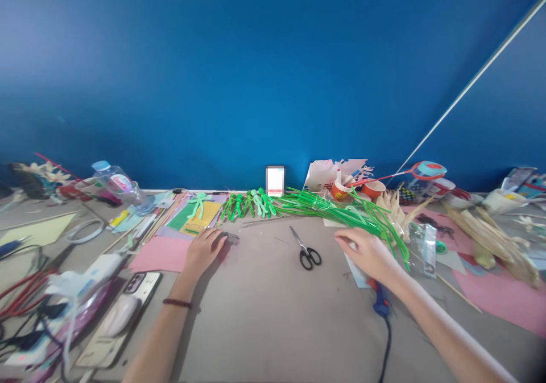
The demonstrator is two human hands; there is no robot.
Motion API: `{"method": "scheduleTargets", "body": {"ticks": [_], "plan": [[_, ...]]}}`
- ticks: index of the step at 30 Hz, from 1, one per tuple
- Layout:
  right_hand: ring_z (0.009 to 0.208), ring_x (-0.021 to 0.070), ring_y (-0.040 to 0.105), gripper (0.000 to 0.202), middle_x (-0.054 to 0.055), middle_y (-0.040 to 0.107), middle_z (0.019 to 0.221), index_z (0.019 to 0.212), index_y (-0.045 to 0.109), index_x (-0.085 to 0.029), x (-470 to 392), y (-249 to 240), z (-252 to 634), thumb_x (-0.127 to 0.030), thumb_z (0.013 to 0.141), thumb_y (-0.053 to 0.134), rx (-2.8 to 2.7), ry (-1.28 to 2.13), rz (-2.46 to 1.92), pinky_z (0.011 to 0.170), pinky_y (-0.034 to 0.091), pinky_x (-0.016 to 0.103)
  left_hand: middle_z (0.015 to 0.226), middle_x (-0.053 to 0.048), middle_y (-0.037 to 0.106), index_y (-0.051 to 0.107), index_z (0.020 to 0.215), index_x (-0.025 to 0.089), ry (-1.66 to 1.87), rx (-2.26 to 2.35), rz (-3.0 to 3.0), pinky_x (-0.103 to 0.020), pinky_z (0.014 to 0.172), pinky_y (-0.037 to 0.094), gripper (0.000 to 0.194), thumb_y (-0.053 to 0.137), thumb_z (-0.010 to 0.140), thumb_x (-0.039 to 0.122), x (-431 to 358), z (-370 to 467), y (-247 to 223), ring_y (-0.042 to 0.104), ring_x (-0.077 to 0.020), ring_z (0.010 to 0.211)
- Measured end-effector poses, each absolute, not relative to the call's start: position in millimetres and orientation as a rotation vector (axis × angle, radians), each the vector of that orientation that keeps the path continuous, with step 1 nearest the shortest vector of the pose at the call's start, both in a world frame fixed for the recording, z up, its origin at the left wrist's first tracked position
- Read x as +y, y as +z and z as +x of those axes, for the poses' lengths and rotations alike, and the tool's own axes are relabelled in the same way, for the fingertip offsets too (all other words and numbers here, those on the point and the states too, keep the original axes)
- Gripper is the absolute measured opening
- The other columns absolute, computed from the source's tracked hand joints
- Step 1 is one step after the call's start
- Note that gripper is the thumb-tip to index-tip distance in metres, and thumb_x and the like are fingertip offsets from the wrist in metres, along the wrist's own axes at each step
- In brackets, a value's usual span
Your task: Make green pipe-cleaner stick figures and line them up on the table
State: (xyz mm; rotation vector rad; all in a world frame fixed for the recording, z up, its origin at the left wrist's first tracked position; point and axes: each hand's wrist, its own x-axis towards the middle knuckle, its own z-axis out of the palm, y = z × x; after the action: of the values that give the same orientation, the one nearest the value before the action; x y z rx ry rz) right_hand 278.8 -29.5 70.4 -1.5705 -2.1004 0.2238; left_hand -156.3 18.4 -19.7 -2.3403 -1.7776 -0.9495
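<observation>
My left hand [205,250] rests on the grey table at the edge of a pink sheet [160,253], its fingers apart, beside a small dark item [231,238]. Black-handled scissors [305,249] lie between my hands, blades pointing away. My right hand [362,250] is curled above a light blue sheet [358,272], thumb and fingers close together; whatever it holds, if anything, is too small to make out. Just below it lies a blue tool with a cord [381,303]. Green stems [341,213] spread behind my right hand, and small green twisted figures [249,204] stand in a row behind the scissors.
A blue wall [273,75] closes off the back, with a small white screen [275,180] before it. Left are a bottle [119,182], a phone [106,340] under a white mouse [121,314], and cables. Right are red cups [340,189], dried husks [490,241] and pink paper [507,297].
</observation>
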Motion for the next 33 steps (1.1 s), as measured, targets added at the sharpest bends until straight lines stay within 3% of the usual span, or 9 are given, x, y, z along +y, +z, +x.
{"method": "scheduleTargets", "body": {"ticks": [4,9,13,16,19,23,29,33], "plan": [[0.094,0.0172,0.061,0.025,0.005,0.069,0.099,0.095,0.067,-0.020,51.8,64.0,233.2,-0.021,0.088,0.044,-2.357,0.384,-1.415,0.084,0.045,0.026,0.099,-0.008,0.068,0.066,0.095,0.021,-0.959,-1.782,-2.354,-0.038,0.093,0.042,0.026,0.046,0.087,0.036,19.5,-159.9,-19.6,0.059,-0.0245,0.098],[0.109,0.0198,0.056,0.031,0.008,0.061,0.121,0.112,0.061,-0.018,121.6,34.0,188.1,-0.013,0.085,0.046,-2.375,0.302,-1.724,0.088,0.043,0.026,0.094,-0.007,0.069,0.066,0.092,0.022,-0.947,-1.777,-2.341,-0.036,0.089,0.044,0.025,0.045,0.088,0.035,19.9,-165.0,-23.1,0.060,-0.0229,0.094],[0.104,0.0235,0.058,0.033,0.014,0.063,0.112,0.105,0.064,-0.014,140.4,17.7,181.1,-0.002,0.081,0.044,-2.349,0.228,-1.901,0.081,0.045,0.029,0.094,-0.005,0.069,0.065,0.092,0.022,-0.933,-1.739,-2.317,-0.036,0.088,0.046,0.025,0.043,0.090,0.034,19.6,-166.5,-26.2,0.060,-0.0216,0.093],[0.112,0.0268,0.052,0.035,0.019,0.062,0.111,0.104,0.064,-0.009,143.1,11.8,184.4,0.003,0.080,0.041,-2.343,0.131,-1.963,0.089,0.041,0.033,0.095,-0.005,0.069,0.065,0.093,0.022,-0.933,-1.721,-2.315,-0.035,0.087,0.046,0.024,0.043,0.090,0.033,19.2,-166.2,-26.4,0.059,-0.0211,0.094],[0.116,0.0293,0.049,0.030,0.020,0.062,0.110,0.103,0.065,-0.008,146.7,10.9,187.9,-0.002,0.083,0.043,-2.361,0.092,-1.985,0.093,0.038,0.037,0.095,-0.004,0.069,0.065,0.093,0.023,-0.927,-1.717,-2.323,-0.035,0.086,0.047,0.024,0.043,0.090,0.033,19.2,-165.9,-26.5,0.059,-0.0208,0.094],[0.108,0.0271,0.054,0.023,0.016,0.064,0.110,0.103,0.066,-0.013,155.7,14.7,192.4,-0.017,0.083,0.055,-2.396,0.161,-1.985,0.083,0.043,0.031,0.092,-0.004,0.068,0.065,0.090,0.023,-0.915,-1.716,-2.318,-0.035,0.084,0.048,0.024,0.043,0.090,0.033,20.2,-166.9,-28.8,0.060,-0.0207,0.091],[0.097,0.0241,0.060,0.017,0.013,0.066,0.103,0.090,0.068,-0.015,158.9,17.1,197.3,-0.013,0.077,0.057,-2.382,0.220,-1.958,0.072,0.044,0.026,0.092,-0.005,0.068,0.065,0.089,0.022,-0.917,-1.699,-2.341,-0.035,0.086,0.047,0.024,0.044,0.090,0.032,21.7,-168.7,-31.0,0.059,-0.0204,0.092],[0.087,0.0193,0.062,0.019,0.009,0.068,0.099,0.098,0.064,-0.017,158.1,18.4,202.9,-0.021,0.083,0.053,-2.329,0.243,-1.896,0.068,0.043,0.024,0.091,-0.005,0.067,0.065,0.087,0.022,-0.921,-1.702,-2.355,-0.035,0.084,0.047,0.024,0.043,0.090,0.032,21.8,-168.2,-30.0,0.059,-0.0204,0.090]]}}
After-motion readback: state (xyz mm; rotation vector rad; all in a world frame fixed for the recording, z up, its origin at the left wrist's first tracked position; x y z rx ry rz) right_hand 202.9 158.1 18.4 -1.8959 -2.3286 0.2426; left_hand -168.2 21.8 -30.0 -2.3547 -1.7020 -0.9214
